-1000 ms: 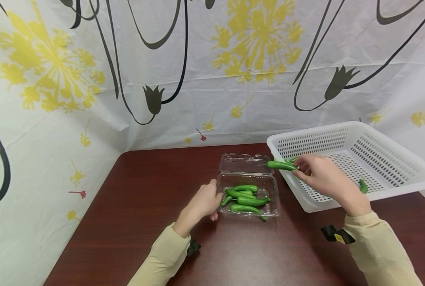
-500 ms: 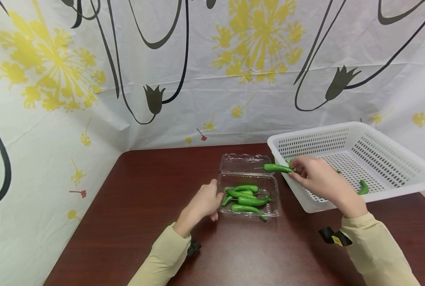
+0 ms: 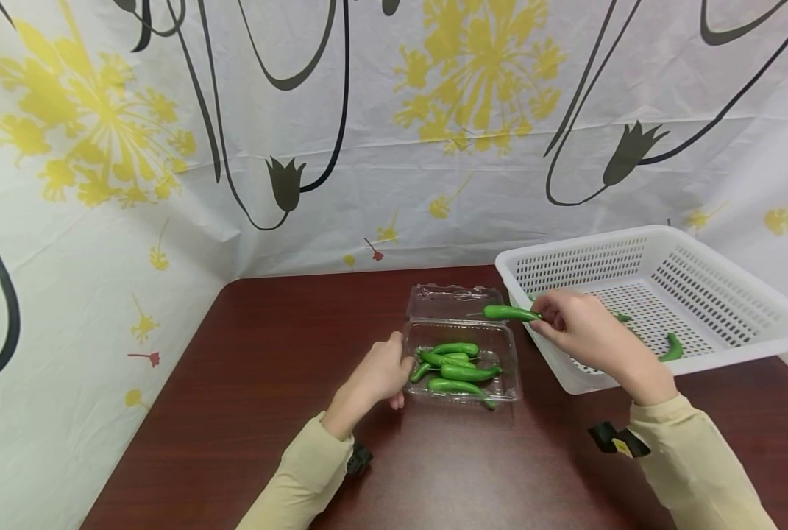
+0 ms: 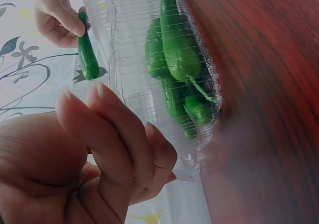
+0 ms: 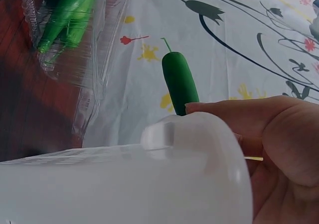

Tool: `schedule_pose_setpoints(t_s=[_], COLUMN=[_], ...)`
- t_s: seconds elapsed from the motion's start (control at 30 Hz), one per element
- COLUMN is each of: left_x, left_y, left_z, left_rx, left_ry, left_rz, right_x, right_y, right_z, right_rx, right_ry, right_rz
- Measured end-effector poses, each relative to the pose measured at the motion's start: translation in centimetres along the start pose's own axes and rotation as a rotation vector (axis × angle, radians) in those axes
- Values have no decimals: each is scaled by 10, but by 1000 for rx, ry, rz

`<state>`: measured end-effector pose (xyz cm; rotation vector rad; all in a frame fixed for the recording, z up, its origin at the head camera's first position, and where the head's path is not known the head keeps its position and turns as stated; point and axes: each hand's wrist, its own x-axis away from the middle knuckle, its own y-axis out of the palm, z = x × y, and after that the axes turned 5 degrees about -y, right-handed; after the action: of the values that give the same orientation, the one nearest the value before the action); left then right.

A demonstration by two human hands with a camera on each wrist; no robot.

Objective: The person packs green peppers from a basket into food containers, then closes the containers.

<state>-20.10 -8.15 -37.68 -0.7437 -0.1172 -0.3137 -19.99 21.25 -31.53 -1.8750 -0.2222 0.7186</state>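
Observation:
My right hand [image 3: 588, 327] pinches a green chili pepper [image 3: 509, 313] near one end, above the left rim of the white basket; its thin stem points left. In the right wrist view the chili [image 5: 179, 82] stands out past the fingertips, and the basket rim hides part of the hand. A clear plastic clamshell box [image 3: 509, 368] lies with its lid [image 3: 456, 303] folded back, several green chilies [image 3: 469, 373] inside. One chili's tip pokes over the front rim. My left hand [image 3: 377, 372] holds the box's left side with curled fingers, seen close in the left wrist view.
The white perforated basket [image 3: 731, 294] stands on the right of the dark red table [image 3: 288, 353], with a few chilies inside, one curved chili [image 3: 673, 347] near its front wall. A patterned white sheet [image 3: 367, 147] hangs behind and beside the table.
My right hand has moved a little left with the chili, taking it from the basket's rim toward the clamshell lid. My left hand and the box have stayed in place.

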Motion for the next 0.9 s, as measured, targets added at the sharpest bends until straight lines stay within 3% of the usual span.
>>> schedule_pose_setpoints(t_s=[0.63,0.9], left_x=[1,1], left_y=[0,-1], left_z=[1,1], left_rx=[5,-18], left_ry=[5,6], left_rz=[10,13], right_x=[-2,-4], right_y=[4,10], right_z=[-7,-14], right_rx=[14,-33], right_ry=[-67,-89], right_rz=[55,41])
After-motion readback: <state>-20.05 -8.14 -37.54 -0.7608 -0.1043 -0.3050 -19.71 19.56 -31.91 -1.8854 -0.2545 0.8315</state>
